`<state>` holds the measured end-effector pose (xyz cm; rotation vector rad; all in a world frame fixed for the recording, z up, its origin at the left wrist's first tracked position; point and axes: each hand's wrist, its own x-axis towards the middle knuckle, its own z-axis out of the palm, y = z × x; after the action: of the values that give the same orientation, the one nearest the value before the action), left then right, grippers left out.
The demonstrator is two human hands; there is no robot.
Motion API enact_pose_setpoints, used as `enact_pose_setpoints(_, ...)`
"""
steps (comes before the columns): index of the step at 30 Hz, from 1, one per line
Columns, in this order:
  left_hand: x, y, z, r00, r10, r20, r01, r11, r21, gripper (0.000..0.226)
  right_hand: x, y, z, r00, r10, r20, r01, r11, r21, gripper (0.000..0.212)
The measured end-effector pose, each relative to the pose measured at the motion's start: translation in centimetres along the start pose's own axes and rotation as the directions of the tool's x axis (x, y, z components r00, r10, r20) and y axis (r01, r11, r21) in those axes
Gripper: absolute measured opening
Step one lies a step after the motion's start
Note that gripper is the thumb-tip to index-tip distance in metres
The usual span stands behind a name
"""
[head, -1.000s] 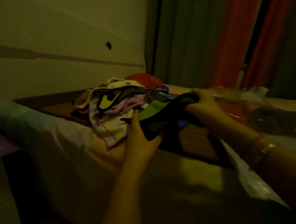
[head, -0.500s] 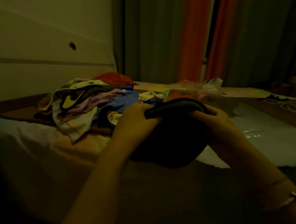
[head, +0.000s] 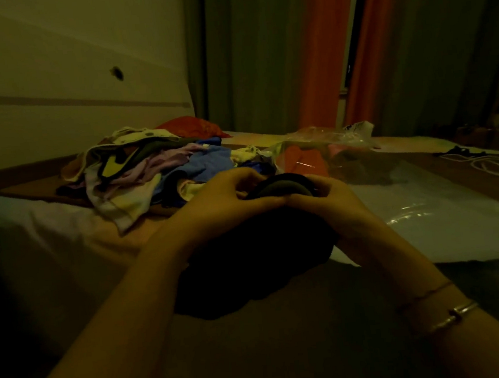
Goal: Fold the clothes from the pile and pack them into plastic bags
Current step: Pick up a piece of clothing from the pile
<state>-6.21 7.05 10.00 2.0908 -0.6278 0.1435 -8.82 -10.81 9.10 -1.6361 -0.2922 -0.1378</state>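
Both gripping dark garment [head: 255, 264] at its top edge, left hand [head: 228, 203] and right hand [head: 332, 208] curled round it, held above bed [head: 64, 237] near pile [head: 149, 171]. Risks: bunched fabric folding crooked; dim light hiding seams; bag [head: 428, 220] sliding.

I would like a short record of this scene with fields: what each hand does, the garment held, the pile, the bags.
left hand: grips the dark garment's edge
right hand: grips the same edge
dark garment: hangs bunched below both hands
clothes pile: unfolded, mixed colours, on the bed behind
filled plastic bag: holds clothes, right of pile
flat plastic bag: lies on the bed
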Motion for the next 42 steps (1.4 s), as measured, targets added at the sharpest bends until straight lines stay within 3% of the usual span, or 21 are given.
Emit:
enact_pose_setpoints(4,-0.1,0.3,-0.9,0.991,-0.056,-0.125,0.025,0.972,-0.235,0.010,0.9,0.3,0.4,0.998,0.050,0.028,-0.053,0.994,0.092,0.036)
enact_pose_setpoints(7,0.0,0.1,-1.7,0.960,-0.150,-0.238,0.038,0.907,-0.420,0.013,1.3,1.1,0.7,0.985,0.096,0.141,-0.077,0.988,-0.136,0.033)
enact_pose_setpoints(10,0.1,-0.9,-2.9,0.907,-0.237,-0.347,0.093,0.919,-0.384,0.018,1.4,1.8,1.0,0.981,0.136,0.138,-0.091,0.953,-0.288,0.022)
enact_pose_setpoints(13,-0.2,-2.1,-4.3,0.844,-0.334,-0.420,0.203,0.923,-0.326,0.019,1.4,1.4,1.4,1.000,0.029,-0.005,-0.029,0.985,-0.171,0.013)
enact_pose_setpoints(18,-0.6,-2.4,-5.1,0.903,-0.356,-0.239,0.237,0.879,-0.413,0.026,1.3,0.9,2.2,0.986,-0.156,-0.062,0.145,0.978,-0.149,0.013)
enact_pose_setpoints(23,-0.8,-2.6,-3.7,0.953,-0.299,0.051,0.289,0.845,-0.450,0.036,1.6,0.9,2.0,0.979,-0.192,-0.065,0.178,0.967,-0.184,0.012)
enact_pose_setpoints(25,-0.8,-2.3,-3.5,0.952,-0.299,0.058,0.292,0.844,-0.450,0.033,1.5,0.8,1.7,0.983,-0.180,-0.041,0.171,0.971,-0.165,0.011)
enact_pose_setpoints(27,-0.6,-2.2,-3.4,0.936,-0.341,-0.086,0.260,0.836,-0.484,0.024,1.4,0.8,1.2,0.991,-0.128,0.029,0.131,0.976,-0.175,0.013)
enact_pose_setpoints(30,-0.4,-2.6,-3.8,0.880,-0.374,-0.292,0.168,0.821,-0.546,0.034,1.0,1.5,-0.1,0.989,-0.009,0.150,0.062,0.933,-0.355,0.015)
enact_pose_setpoints(34,-0.6,-3.3,-4.6,0.779,-0.445,-0.442,0.136,0.807,-0.574,0.043,0.6,2.5,-1.8,0.987,0.071,0.141,0.021,0.824,-0.566,0.006)
enact_pose_setpoints(40,-1.1,-4.8,-6.2,0.618,-0.499,-0.608,0.089,0.813,-0.576,0.051,-0.1,2.2,-3.8,0.995,0.071,0.069,-0.020,0.825,-0.564,0.005)
enact_pose_setpoints(42,-1.3,-5.3,-6.8,0.606,-0.503,-0.616,0.123,0.824,-0.552,0.053,-0.5,1.8,-4.3,0.995,0.095,0.030,-0.070,0.876,-0.478,0.006)
